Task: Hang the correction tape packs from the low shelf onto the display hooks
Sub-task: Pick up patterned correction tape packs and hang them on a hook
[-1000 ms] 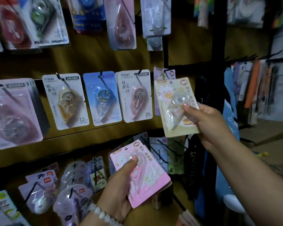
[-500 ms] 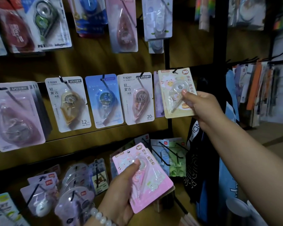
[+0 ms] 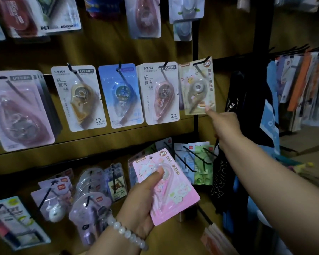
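A pale yellow correction tape pack (image 3: 197, 85) hangs from a black display hook (image 3: 201, 61) at the right end of the middle row. My right hand (image 3: 225, 124) reaches up from below it, its thumb tip on the pack's lower right corner and the other fingers curled. My left hand (image 3: 138, 205), with a bead bracelet at the wrist, holds a pink correction tape pack (image 3: 173, 192) tilted in front of the low shelf, thumb pressed on its clear blister.
Three other tape packs (image 3: 160, 92) hang left of the yellow one, and a thick pink stack (image 3: 20, 111) hangs at far left. Lower hooks (image 3: 188, 159) carry blue and green packs. A black upright post (image 3: 195, 43) and a black bag (image 3: 234, 100) stand beside my right hand.
My right hand lifted the yellow pack and slid it onto the hook. It then dropped from the pack's middle to its lower corner. My left hand stays put with the pink pack.
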Action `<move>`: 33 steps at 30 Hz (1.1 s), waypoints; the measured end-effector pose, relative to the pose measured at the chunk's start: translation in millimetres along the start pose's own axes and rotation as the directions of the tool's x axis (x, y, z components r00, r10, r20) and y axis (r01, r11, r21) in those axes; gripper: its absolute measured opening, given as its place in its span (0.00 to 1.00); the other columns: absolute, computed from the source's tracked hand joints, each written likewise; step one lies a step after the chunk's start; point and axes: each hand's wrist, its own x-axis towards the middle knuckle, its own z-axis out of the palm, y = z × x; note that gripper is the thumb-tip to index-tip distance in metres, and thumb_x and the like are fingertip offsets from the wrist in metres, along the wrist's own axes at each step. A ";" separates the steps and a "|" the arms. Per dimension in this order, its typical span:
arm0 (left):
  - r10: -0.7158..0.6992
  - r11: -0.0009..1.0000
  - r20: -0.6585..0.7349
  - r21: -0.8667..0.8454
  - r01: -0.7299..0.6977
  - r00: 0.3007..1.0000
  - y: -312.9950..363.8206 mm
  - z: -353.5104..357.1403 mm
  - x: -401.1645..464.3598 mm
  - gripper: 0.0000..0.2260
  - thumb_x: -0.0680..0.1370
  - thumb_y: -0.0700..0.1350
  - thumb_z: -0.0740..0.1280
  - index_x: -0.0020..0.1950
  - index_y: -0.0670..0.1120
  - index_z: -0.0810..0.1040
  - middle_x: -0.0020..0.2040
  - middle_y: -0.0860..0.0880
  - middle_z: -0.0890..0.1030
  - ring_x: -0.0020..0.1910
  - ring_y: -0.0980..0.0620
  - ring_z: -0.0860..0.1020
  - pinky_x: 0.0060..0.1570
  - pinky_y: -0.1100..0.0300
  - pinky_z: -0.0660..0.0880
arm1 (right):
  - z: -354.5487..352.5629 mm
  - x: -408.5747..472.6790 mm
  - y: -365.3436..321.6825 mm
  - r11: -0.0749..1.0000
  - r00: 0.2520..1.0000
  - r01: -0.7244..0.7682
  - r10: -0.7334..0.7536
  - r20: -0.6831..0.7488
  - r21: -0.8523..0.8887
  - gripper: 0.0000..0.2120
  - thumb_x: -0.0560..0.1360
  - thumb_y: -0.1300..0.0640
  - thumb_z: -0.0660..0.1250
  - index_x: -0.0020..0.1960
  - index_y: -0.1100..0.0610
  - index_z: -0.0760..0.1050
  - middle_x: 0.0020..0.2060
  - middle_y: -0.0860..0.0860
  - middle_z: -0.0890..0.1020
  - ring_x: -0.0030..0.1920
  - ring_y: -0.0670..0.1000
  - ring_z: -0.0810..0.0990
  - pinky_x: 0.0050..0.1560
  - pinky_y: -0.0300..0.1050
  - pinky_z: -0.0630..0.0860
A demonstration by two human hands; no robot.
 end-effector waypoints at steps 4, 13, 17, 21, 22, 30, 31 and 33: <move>0.005 1.000 -0.004 0.004 -0.005 1.000 -6.8 -9.2 8.8 0.16 0.74 0.44 0.70 0.61 0.39 0.79 0.52 0.36 0.84 0.48 0.36 0.84 0.38 0.44 0.82 | -6.2 -56.9 30.1 0.989 0.971 -0.088 0.112 0.212 -0.118 0.17 0.73 0.42 0.68 0.43 0.56 0.71 0.31 0.49 0.70 0.32 0.48 0.69 0.37 0.42 0.66; 0.043 0.998 -0.034 0.044 -0.042 0.998 -17.2 -18.3 21.0 0.18 0.74 0.45 0.72 0.61 0.39 0.79 0.53 0.36 0.84 0.50 0.37 0.83 0.41 0.46 0.82 | -7.9 -127.3 59.0 0.951 0.806 -0.223 0.304 0.507 -0.215 0.16 0.68 0.52 0.77 0.44 0.59 0.73 0.42 0.59 0.85 0.40 0.56 0.85 0.44 0.53 0.80; 0.014 0.999 -0.047 0.048 -0.012 0.999 -17.7 -19.5 21.2 0.20 0.72 0.45 0.72 0.61 0.39 0.78 0.52 0.36 0.84 0.49 0.37 0.84 0.39 0.47 0.82 | -8.8 -128.2 63.1 0.947 0.782 -0.236 0.318 0.536 -0.219 0.13 0.68 0.56 0.77 0.43 0.60 0.74 0.37 0.55 0.86 0.38 0.55 0.86 0.45 0.54 0.81; 0.024 0.997 -0.050 0.070 -0.021 0.998 -17.9 -18.6 21.6 0.21 0.72 0.47 0.72 0.61 0.38 0.79 0.51 0.35 0.84 0.48 0.37 0.84 0.37 0.50 0.82 | -9.3 -129.9 65.7 0.946 0.782 -0.237 0.321 0.535 -0.221 0.14 0.67 0.54 0.77 0.40 0.60 0.74 0.41 0.62 0.85 0.42 0.61 0.85 0.46 0.60 0.80; 0.026 0.996 -0.041 0.082 -0.023 0.999 -17.6 -18.1 21.2 0.21 0.72 0.49 0.71 0.61 0.39 0.79 0.51 0.36 0.84 0.48 0.37 0.84 0.38 0.49 0.82 | -9.8 -129.6 66.5 0.947 0.784 -0.239 0.319 0.533 -0.216 0.13 0.68 0.54 0.77 0.40 0.60 0.74 0.41 0.62 0.85 0.42 0.61 0.85 0.45 0.58 0.80; 0.022 0.996 -0.075 0.084 -0.015 0.997 -13.1 -14.2 14.9 0.11 0.79 0.46 0.64 0.57 0.42 0.80 0.42 0.41 0.86 0.36 0.43 0.85 0.31 0.54 0.81 | -25.3 -112.1 64.6 0.931 0.803 -0.360 0.341 0.489 -0.058 0.08 0.74 0.60 0.68 0.48 0.64 0.80 0.42 0.61 0.86 0.38 0.58 0.85 0.40 0.46 0.79; 0.020 0.997 -0.090 0.075 -0.013 0.996 -13.0 -14.7 14.3 0.10 0.78 0.43 0.65 0.56 0.41 0.79 0.40 0.41 0.86 0.34 0.44 0.85 0.29 0.54 0.80 | -27.9 -110.3 62.9 0.930 0.811 -0.367 0.335 0.480 -0.029 0.07 0.74 0.60 0.68 0.49 0.64 0.80 0.42 0.60 0.86 0.38 0.58 0.85 0.39 0.45 0.79; 0.018 0.999 -0.104 0.044 -0.014 0.994 -11.7 -14.1 12.0 0.08 0.78 0.41 0.66 0.54 0.40 0.80 0.40 0.40 0.86 0.33 0.43 0.85 0.26 0.54 0.80 | -33.8 -104.6 56.8 0.937 0.839 -0.348 0.293 0.458 0.038 0.05 0.75 0.61 0.67 0.47 0.63 0.81 0.38 0.58 0.86 0.36 0.56 0.85 0.36 0.44 0.78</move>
